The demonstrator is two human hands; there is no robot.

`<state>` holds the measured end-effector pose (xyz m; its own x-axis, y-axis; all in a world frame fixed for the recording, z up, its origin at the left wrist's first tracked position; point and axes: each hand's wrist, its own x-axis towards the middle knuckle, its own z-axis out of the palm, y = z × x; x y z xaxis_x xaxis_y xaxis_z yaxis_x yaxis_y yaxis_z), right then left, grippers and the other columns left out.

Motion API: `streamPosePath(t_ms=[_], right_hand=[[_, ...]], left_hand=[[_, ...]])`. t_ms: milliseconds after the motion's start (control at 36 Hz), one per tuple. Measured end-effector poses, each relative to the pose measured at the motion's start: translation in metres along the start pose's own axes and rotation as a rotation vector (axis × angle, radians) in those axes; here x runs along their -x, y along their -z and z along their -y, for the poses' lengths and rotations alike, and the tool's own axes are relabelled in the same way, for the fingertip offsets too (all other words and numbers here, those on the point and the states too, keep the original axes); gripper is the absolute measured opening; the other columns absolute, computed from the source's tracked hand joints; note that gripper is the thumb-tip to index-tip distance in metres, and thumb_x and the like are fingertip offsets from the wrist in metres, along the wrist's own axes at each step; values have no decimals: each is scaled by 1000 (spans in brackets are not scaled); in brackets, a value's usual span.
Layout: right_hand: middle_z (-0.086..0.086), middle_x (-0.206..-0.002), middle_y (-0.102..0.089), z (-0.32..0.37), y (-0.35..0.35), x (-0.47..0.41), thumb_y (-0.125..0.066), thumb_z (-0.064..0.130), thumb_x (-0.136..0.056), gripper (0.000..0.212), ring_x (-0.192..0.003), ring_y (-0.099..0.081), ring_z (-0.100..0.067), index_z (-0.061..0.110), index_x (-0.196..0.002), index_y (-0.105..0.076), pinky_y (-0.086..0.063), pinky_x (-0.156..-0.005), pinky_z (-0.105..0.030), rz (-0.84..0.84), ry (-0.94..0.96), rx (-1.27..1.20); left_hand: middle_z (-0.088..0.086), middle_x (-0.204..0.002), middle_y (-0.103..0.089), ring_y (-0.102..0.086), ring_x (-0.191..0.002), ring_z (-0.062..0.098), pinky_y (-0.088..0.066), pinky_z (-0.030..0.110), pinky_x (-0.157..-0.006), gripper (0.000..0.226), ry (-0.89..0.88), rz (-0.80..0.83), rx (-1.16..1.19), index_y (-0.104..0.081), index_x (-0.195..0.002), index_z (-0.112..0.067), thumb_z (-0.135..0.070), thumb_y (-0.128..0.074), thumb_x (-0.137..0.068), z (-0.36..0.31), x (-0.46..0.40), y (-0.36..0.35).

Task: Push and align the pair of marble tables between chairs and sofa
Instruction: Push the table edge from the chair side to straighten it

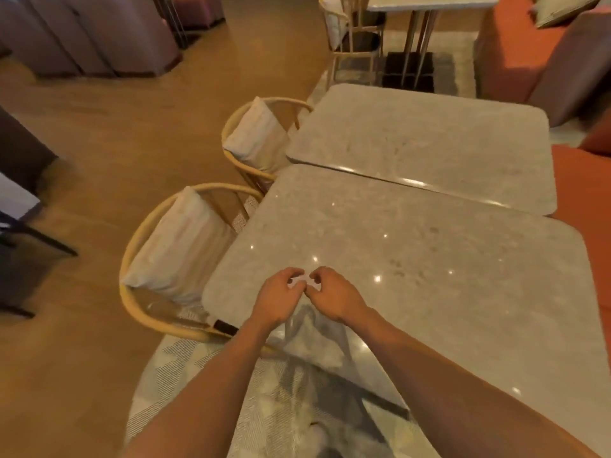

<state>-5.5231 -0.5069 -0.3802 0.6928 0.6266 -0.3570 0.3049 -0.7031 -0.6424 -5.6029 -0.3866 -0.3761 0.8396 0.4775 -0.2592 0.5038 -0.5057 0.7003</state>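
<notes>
Currently, head view: our hands sit over the near tabletop, tables side by side but skewed.

We see the left hand [277,297] and right hand [334,295] close together, fingers curled, pinching a small pale scrap [302,281] between them. The near marble table [429,259] lies directly under and ahead of both hands, its long axis running left-right from the chairs [172,246] to the orange sofa [582,180]. The far marble table [429,140] almost touches it, a narrow wedge gap between. No readable writing or labels.
</notes>
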Motion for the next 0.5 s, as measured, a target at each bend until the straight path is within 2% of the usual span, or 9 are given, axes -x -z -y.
streamPosePath(t_ms=[83, 194, 306, 417, 500], right_hand=[[-6, -145, -50, 26, -47, 1, -47, 43, -99, 52, -130, -50, -23, 14, -141, -47, -43, -107, -40, 27, -44, 18], [-7, -148, -44, 54, -101, -5, -43, 42, -99, 55, -135, -41, -24, 13, -145, -43, -39, -109, -43, 14, -111, 64], [-7, -153, -35, 70, -160, -19, -40, 38, -99, 54, -140, -32, -25, 13, -147, -37, -34, -110, -48, -76, -105, 231], [-11, -164, -16, 74, -210, -47, -32, 37, -102, 58, -151, -12, -27, 12, -154, -23, -10, -122, -54, -221, -83, 354], [-11, -166, -10, 72, -238, -67, -25, 37, -103, 61, -154, -5, -26, 11, -157, -15, -1, -124, -53, -326, -101, 417]], left_hand=[[-1, -138, -59, -53, -127, 18, -40, 33, -105, 38, 1, 53, -144, -60, -132, -21, -29, -54, -95, 52, 4, 25], [4, -147, -52, -46, -135, 22, -34, 35, -111, 40, -118, 83, -361, -58, -136, -17, -30, -50, -99, 113, -3, 47], [4, -162, -26, -22, -150, 22, -20, 43, -120, 49, -221, 60, -556, -41, -149, -20, -35, -39, -103, 171, -23, 58], [4, -167, -9, -4, -154, 22, -3, 45, -124, 57, -363, 25, -603, -22, -157, -18, -39, -29, -104, 209, -53, 56], [4, -167, -8, -2, -154, 20, -1, 43, -125, 57, -483, 17, -679, -19, -157, -14, -38, -23, -105, 227, -72, 46]])
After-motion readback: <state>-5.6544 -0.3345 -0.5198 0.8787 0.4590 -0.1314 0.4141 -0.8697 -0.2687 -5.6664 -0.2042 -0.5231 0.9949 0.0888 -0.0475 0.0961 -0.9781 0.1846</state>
